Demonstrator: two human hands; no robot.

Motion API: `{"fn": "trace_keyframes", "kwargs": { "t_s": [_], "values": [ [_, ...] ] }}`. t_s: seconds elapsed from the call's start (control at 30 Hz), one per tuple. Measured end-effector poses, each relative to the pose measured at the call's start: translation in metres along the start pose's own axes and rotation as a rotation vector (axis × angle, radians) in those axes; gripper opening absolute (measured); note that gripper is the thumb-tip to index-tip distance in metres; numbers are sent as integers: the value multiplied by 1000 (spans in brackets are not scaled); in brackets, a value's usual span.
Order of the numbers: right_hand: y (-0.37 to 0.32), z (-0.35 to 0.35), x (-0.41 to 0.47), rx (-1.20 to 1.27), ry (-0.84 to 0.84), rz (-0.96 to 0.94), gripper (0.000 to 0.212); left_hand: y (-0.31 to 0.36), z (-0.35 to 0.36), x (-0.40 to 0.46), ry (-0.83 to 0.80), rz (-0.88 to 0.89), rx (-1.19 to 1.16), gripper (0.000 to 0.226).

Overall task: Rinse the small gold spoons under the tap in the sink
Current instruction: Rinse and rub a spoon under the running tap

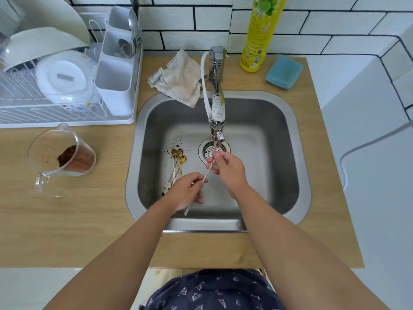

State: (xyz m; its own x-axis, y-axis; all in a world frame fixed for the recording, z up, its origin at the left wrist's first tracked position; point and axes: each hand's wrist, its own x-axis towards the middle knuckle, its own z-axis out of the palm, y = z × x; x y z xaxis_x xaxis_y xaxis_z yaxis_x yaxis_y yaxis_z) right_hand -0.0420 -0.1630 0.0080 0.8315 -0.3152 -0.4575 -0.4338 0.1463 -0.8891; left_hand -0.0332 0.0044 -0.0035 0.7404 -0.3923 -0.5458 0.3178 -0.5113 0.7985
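Spoon (pixel 206 173) in your grip is blurred, its bowl hidden behind your right hand (pixel 225 170), which pinches its upper end beneath the tap (pixel 216 104). Your left hand (pixel 187 190) pinches the handle. Beyond, the other gold spoons (pixel 177 161) lie on the sink (pixel 279 139) floor, left of the drain (pixel 212 149).

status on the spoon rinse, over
Left hand and right hand both pinch one spoon under tap. Other gold spoons wait in sink. Nothing blocking.
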Motion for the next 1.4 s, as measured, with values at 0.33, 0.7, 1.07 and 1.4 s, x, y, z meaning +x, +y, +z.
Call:
{"fn": "trace_keyframes", "kwargs": {
  "t_s": [0.33, 0.7, 1.07, 1.4],
  "values": [
    [-5, 6, -2, 44, -82, 8, 19, 2, -4, -3, -21, -30, -35, 22],
    [10, -10, 2, 282, -141, 45, 22, 23, 3, -11, -81, -63, -163, 26],
    [4, -10, 10, 153, -211, 28, 29, 10, 0, 3, 29, -49, -60, 31],
    [4, -7, 10, 98, -191, 39, 17, 8, -1, 3, 93, 29, 217, 33]
  ]
}}
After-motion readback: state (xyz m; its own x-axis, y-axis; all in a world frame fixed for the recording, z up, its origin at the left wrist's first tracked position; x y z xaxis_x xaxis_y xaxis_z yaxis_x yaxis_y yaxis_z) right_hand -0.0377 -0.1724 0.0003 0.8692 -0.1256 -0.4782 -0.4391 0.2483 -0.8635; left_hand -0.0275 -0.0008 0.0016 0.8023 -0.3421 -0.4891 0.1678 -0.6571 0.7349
